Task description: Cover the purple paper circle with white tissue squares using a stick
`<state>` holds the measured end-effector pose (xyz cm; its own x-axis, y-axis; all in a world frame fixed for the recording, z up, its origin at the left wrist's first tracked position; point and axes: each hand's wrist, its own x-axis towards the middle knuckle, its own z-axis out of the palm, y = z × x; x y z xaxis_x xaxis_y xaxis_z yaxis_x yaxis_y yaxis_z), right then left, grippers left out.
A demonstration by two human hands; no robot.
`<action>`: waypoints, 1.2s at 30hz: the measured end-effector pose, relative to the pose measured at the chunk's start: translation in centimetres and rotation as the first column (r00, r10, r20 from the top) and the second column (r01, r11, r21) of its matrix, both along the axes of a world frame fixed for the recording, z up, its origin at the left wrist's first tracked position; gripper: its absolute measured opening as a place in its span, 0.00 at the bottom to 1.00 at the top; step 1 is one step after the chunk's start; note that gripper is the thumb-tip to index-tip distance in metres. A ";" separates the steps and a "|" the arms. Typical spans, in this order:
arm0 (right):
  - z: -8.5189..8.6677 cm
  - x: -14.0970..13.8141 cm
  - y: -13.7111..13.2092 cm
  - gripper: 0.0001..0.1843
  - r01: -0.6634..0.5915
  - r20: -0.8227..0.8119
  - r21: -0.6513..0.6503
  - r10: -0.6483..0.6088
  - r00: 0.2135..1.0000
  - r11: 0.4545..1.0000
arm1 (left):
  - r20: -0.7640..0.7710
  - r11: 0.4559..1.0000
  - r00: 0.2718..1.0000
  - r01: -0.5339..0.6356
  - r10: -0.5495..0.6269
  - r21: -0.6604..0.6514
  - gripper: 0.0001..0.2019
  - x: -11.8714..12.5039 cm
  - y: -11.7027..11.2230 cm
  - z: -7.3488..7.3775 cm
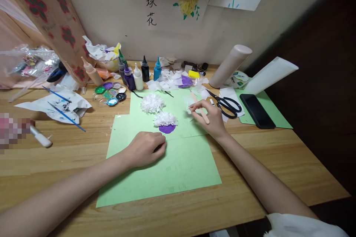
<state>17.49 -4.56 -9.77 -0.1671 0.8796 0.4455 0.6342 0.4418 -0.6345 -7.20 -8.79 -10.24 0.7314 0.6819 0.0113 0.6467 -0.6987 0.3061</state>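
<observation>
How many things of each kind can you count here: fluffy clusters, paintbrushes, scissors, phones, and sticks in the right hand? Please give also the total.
White fluffy clusters: 2
Slim blue paintbrushes: 2
Black-handled scissors: 1
Black rectangular phone: 1
Pale flat stick in the right hand: 1
Total: 7

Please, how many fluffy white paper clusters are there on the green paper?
2: the upper cluster, and the lower cluster just below it to the right, bordering the purple patch.
</observation>
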 end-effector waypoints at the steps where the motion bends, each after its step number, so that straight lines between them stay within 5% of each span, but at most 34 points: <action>1: 0.1 0.2 0.0 0.05 0.023 -0.095 -0.032 -0.026 0.995 0.999 | 0.004 1.000 1.000 0.000 0.000 0.002 0.13 0.0 0.0 0.0; 7: 0.2 0.8 0.6 0.06 -0.001 -0.444 -0.260 -0.119 0.888 0.966 | 0.034 1.000 0.999 0.007 -0.007 -0.008 0.13 0.0 0.1 0.0; 12: 0.7 -0.9 -1.1 0.07 -0.242 -0.478 -0.313 0.068 0.876 0.918 | 0.275 0.985 0.950 -0.121 0.151 -0.125 0.08 -0.3 -0.1 0.2; 17: 0.6 -3.8 -3.7 0.05 -0.385 -0.293 -0.274 0.304 0.906 0.881 | 0.437 0.957 0.859 -0.179 0.265 -0.229 0.13 -0.5 0.0 0.4; 22: -0.2 -5.0 -4.4 0.06 -0.318 -0.250 -0.207 0.264 0.932 0.925 | 0.469 0.963 0.848 -0.160 0.248 -0.219 0.09 -0.6 -0.1 0.0; 27: -0.8 -4.9 -4.5 0.03 -0.246 -0.273 -0.129 0.204 0.940 0.961 | 0.435 0.910 0.809 -0.280 0.395 -0.306 0.13 -0.7 0.3 -0.2; 30: -0.9 -4.6 -4.9 0.09 -0.247 -0.235 -0.024 0.234 0.943 0.969 | 0.406 0.855 0.758 -0.400 0.511 -0.330 0.13 -0.6 0.6 -0.3; 36: -0.9 -4.5 -5.3 0.19 -0.413 -0.066 0.238 0.439 0.896 0.879 | 0.419 0.795 0.676 -0.484 0.605 -0.366 0.11 -0.5 1.0 -0.3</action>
